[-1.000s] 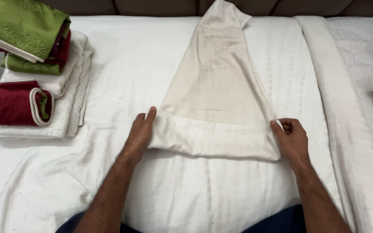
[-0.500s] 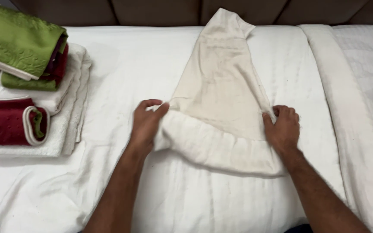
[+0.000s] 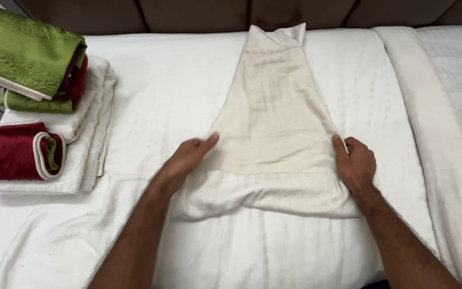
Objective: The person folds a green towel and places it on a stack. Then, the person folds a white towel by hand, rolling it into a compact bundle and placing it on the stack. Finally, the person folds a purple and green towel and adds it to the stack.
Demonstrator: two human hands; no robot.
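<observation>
Far left, on the white bed sheet (image 3: 151,80): stack of folded towels. Green towel (image 3: 25,51) on top, dark red one peeking under it, white folded towels (image 3: 89,123) below. In front of that, a rolled dark red towel (image 3: 14,155) with white trim, sitting on the white pile.

Left hand (image 3: 185,160) lies flat on the left edge of the cream towel (image 3: 276,118), fingers stretched out and together, thumb pointing up toward the towel's middle; pressing down, not gripping anything. Forearm comes in from bottom centre-left.

Cream towel is mid-bed, between both hands, spread in a long tapered shape: narrow end up by the dark headboard (image 3: 199,13), wide end near the person. Near edge is folded over into a thick band, slightly bunched at the lower left corner.

Right hand (image 3: 355,163) sits on the towel's right edge, at the fold line, fingers curled in and pinching the fabric edge, thumb pointing up against the cloth.

Far right: a quilted white blanket (image 3: 445,107) runs along the bed's side, apart from the towel.
</observation>
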